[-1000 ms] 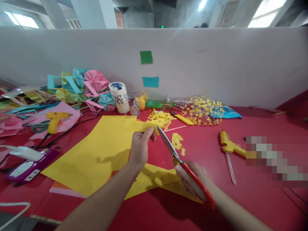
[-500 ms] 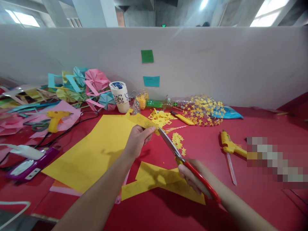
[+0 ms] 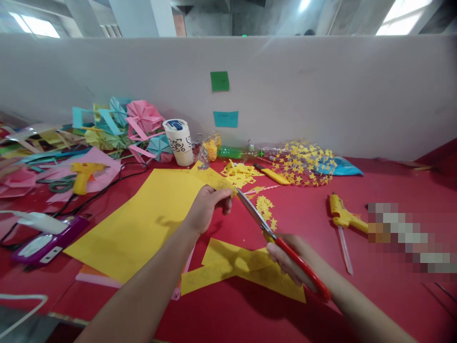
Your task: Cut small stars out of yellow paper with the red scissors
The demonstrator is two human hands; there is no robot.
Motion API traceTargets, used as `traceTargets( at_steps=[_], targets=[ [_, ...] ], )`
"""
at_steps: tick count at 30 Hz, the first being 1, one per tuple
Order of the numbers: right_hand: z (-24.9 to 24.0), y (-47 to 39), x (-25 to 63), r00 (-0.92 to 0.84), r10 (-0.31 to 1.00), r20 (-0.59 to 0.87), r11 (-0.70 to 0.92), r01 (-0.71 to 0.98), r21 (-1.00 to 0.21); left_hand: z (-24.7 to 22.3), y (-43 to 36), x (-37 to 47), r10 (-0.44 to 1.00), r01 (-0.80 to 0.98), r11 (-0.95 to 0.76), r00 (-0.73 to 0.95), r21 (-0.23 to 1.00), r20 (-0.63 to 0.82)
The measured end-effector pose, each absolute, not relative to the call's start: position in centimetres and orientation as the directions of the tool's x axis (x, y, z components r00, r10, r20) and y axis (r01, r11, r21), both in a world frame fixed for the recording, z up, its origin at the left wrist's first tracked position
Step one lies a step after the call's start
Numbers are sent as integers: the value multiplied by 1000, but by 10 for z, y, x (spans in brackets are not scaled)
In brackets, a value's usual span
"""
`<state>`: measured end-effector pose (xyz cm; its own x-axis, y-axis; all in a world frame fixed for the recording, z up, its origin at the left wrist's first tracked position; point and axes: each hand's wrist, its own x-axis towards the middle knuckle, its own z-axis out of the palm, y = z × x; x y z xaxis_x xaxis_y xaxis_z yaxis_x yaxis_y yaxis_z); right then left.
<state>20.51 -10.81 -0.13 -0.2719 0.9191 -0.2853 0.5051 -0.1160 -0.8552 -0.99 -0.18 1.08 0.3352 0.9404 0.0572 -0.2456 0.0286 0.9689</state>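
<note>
My left hand (image 3: pixel 207 207) pinches a yellow paper strip (image 3: pixel 215 179) with star outlines drawn on it. In my right hand (image 3: pixel 291 257) are red-handled scissors (image 3: pixel 266 227), their blade tips at the strip's right end, just beside my left fingertips. Small cut yellow stars (image 3: pixel 264 207) lie in a pile to the right of the blades. Behind them is a heap of yellow paper scraps (image 3: pixel 240 174). Below my hands, further yellow strips (image 3: pixel 223 276) lie crossed on the red table. A large yellow sheet (image 3: pixel 132 228) spreads under and left of my left forearm.
Yellow glue guns lie at right (image 3: pixel 344 216) and left (image 3: pixel 84 176), the left one near a purple power strip (image 3: pixel 50 245). At the back are a white cup (image 3: pixel 178 145), a yellow box cutter (image 3: pixel 273 175), a star-covered plastic bottle (image 3: pixel 303 164) and folded paper decorations (image 3: pixel 143 116).
The strip in my left hand has tilted and shows less of its face. The scissors stay at its end, their blades nearly closed. The whole view has shifted slightly.
</note>
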Motion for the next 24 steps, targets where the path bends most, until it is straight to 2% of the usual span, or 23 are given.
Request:
traceTargets(
  at_steps=[8, 15, 24],
  targets=[
    [-1, -106, 207, -298, 899, -320, -160, 458, -874, 9, 0, -14, 930, -252, -4, 354, 968, 96],
    [0, -105, 207, -322, 884, -338, -147, 494, -857, 6, 3, -14, 934, -243, -32, 338, 970, 115],
    [-4, -107, 211, -355, 859, -368, -208, 414, -886, 5, 3, -16, 931, -229, -74, 332, 971, 150]
  ],
)
